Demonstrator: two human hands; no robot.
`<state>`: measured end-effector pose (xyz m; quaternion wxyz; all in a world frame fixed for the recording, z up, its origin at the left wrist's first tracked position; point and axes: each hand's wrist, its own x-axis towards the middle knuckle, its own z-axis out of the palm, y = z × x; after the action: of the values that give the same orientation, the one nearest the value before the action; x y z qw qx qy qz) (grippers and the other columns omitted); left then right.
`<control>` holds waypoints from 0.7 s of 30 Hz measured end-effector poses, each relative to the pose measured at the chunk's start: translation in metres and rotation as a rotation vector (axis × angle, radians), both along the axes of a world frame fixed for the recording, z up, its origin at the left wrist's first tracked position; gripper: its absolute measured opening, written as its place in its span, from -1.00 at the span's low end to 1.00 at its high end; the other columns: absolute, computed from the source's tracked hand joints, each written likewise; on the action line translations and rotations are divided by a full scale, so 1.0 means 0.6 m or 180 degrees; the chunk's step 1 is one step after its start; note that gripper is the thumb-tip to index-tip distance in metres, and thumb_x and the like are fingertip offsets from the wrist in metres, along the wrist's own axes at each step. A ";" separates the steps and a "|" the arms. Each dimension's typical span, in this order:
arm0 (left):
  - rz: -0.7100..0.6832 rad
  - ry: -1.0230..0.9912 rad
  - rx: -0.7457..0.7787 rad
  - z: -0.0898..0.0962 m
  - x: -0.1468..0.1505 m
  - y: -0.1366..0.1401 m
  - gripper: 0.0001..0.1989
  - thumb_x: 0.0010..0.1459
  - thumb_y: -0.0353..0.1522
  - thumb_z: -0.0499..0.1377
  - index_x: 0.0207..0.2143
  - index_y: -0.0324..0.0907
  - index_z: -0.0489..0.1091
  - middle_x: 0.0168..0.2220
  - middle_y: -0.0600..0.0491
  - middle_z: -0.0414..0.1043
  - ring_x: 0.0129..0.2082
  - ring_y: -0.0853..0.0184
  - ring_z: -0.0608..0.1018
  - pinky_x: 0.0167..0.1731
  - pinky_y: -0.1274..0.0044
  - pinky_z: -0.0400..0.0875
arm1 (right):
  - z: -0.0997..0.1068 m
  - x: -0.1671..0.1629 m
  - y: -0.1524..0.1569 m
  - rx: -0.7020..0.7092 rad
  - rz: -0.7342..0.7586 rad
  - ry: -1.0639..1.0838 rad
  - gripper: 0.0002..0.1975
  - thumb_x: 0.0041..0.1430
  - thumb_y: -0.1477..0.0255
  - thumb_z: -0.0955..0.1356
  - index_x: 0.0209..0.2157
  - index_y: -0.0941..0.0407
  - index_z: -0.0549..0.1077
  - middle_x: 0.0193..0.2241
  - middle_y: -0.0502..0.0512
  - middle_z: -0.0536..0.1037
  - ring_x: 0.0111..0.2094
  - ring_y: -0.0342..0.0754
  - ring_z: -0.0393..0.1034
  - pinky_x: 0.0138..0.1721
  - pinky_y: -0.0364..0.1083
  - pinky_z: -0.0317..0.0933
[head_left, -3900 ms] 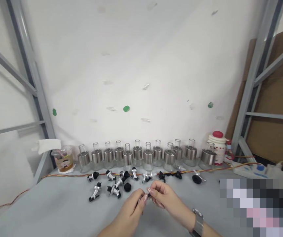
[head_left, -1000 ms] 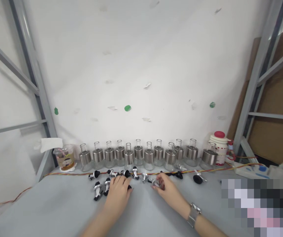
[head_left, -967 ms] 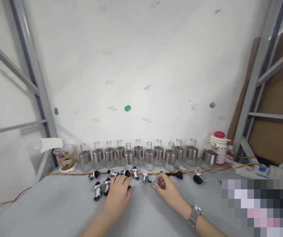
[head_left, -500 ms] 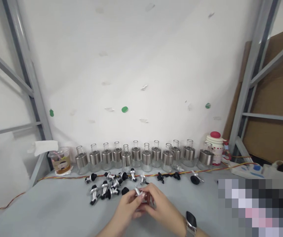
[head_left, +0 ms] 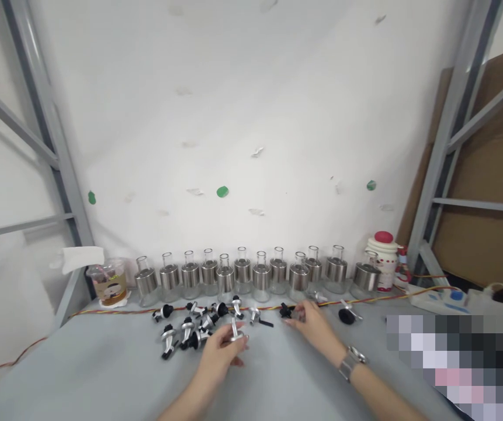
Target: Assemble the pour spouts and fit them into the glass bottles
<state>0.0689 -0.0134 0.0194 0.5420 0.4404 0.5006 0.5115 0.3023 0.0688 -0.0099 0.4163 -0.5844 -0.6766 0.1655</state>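
Note:
My left hand (head_left: 222,351) is closed on a silver bottle pourer spout (head_left: 234,332), its thin tube pointing up and its round disc level at the fingertips. Farther right, my right hand (head_left: 315,327) is over the table with thumb and fingers apart, beside a black stopper piece (head_left: 285,310). Whether the fingers touch that piece I cannot tell. A second black piece seen there before is hidden behind this hand. Between the hands lie a silver spout (head_left: 255,316) and a small black strip (head_left: 267,323). Several silver-and-black pourers (head_left: 187,332) lie left of my left hand.
A row of glass bottles with metal sleeves (head_left: 261,275) stands along the wall. A wire (head_left: 137,311) runs across the table before them. A cup (head_left: 110,283) stands left; a jar (head_left: 383,263), a power strip (head_left: 439,299) and a black-based spout (head_left: 346,316) are right.
My hands, together around the silver spout before, have parted. The left keeps the spout and has moved slightly left; the right has moved away to the black stopper pieces.

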 end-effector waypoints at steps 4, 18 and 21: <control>-0.0004 0.0561 0.0252 -0.003 0.001 0.000 -0.58 -0.26 -0.18 0.25 -0.33 -0.24 0.41 -0.61 0.14 0.32 -0.62 0.44 0.37 -0.70 0.65 0.16 | -0.012 -0.015 -0.001 0.0033 0.0040 0.0021 -0.88 -0.20 0.43 0.37 -0.56 0.10 0.31 -0.50 0.02 0.36 -0.40 -0.02 0.27 -0.33 -0.06 0.16; -0.0309 0.0602 0.0558 -0.021 0.010 -0.004 -0.72 -0.23 -0.39 0.21 -0.36 -0.25 0.40 -0.48 0.09 0.27 -0.49 0.40 0.34 -0.60 0.56 0.37 | 0.022 -0.022 -0.014 -0.0502 0.0552 0.1117 -0.81 -0.16 0.27 0.31 -0.52 0.09 0.28 -0.70 -0.12 0.31 -0.67 -0.14 0.21 -0.61 -0.14 0.09; -0.0462 0.0475 0.0475 -0.018 0.016 -0.010 -0.68 -0.25 -0.33 0.25 -0.35 -0.27 0.40 -0.42 0.03 0.32 -0.46 0.35 0.39 -0.62 0.56 0.38 | 0.046 -0.034 -0.031 -0.0592 0.0877 0.1361 -0.70 -0.12 0.18 0.30 -0.45 0.14 0.37 -0.68 -0.10 0.31 -0.65 -0.16 0.21 -0.61 -0.15 0.09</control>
<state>0.0783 -0.0191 0.0088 0.5046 0.5514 0.4669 0.4726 0.2817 0.0500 0.0178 0.4678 -0.4744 -0.6283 0.4018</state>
